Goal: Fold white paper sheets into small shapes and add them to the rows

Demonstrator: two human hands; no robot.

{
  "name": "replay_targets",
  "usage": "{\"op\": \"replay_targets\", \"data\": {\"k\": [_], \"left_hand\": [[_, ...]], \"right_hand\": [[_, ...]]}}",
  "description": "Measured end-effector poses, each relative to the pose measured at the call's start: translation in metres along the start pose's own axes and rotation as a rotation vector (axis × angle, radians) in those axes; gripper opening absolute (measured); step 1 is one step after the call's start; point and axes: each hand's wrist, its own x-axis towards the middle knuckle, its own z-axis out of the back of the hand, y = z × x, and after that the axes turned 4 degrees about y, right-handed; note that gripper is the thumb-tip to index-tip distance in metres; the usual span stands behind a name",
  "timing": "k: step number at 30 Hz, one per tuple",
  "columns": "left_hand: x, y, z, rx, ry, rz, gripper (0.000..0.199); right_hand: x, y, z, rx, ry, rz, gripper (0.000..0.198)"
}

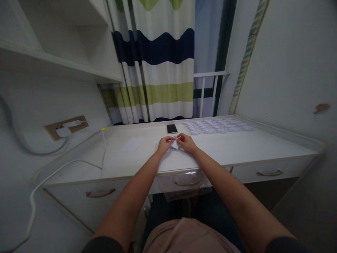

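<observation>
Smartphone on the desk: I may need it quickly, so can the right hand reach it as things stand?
Probably yes: the smartphone lies just beyond the right hand and nothing seems to block it, though that hand holds a small white item.

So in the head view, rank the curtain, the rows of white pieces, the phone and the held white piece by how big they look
1. Curtain
2. Rows of white pieces
3. Phone and held white piece: look alike, and the piece is partly covered, so unranked.
</observation>
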Motion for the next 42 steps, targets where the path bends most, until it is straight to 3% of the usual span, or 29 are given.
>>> {"op": "replay_targets", "data": {"k": [11,16,21,30,42], "left_hand": [[-0.001,0.0,-0.001,0.103,0.001,0.008,0.013],[-0.002,0.0,-0.001,0.111,0.007,0.008,0.011],[0.0,0.002,-0.002,0.068,-0.041,-0.014,0.014],[-0.004,-0.007,-0.002,0.055,0.038,-0.058,0.006],[-0.004,-0.002,-0.003,-0.023,0.085,-0.056,0.021]], "right_hand": [[0.001,0.004,0.001,-0.108,-0.031,0.061,0.011],[0.001,0.006,-0.001,0.011,-0.013,0.073,0.018],[0.002,0.01,0.0,0.196,0.043,-0.029,0.024],[0.003,0.005,-0.001,0.376,0.079,-0.139,0.029],[0.0,0.015,0.005,0.401,0.11,-0.252,0.023]]}}
